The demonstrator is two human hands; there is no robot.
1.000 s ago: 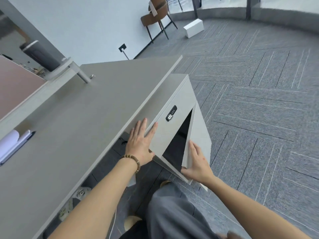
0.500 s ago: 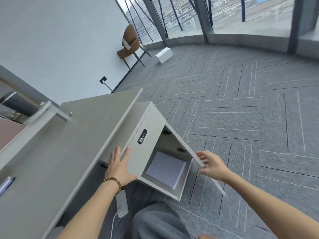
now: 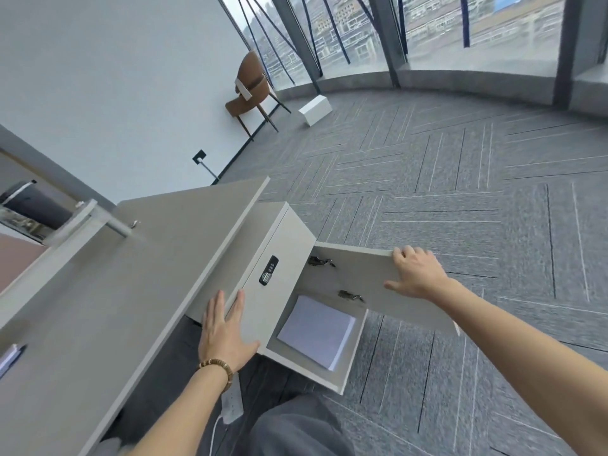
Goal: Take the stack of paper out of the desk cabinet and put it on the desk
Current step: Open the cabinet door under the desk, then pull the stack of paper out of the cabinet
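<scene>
A stack of white paper (image 3: pixel 316 331) lies flat inside the open lower compartment of the grey desk cabinet (image 3: pixel 278 245), which stands under the right edge of the grey desk (image 3: pixel 108 291). The cabinet door (image 3: pixel 362 278) is swung wide to the right, its two hinges showing. My right hand (image 3: pixel 415 272) holds the door's outer edge, fingers curled over it. My left hand (image 3: pixel 225 330), with a bead bracelet on the wrist, rests flat with fingers spread on the cabinet's front, below the black combination lock (image 3: pixel 268 274).
A white power strip (image 3: pixel 232 404) with its cable lies on the floor under the desk. My grey-trousered leg (image 3: pixel 296 429) is below the cabinet. A brown chair (image 3: pixel 251 90) and a white box (image 3: pixel 315 109) stand far off by the windows. Grey carpet spreads to the right.
The cabinet door has swung from barely ajar to wide open under my right hand, uncovering the paper stack. My left hand stayed on the cabinet front. The view tilted up toward the windows.
</scene>
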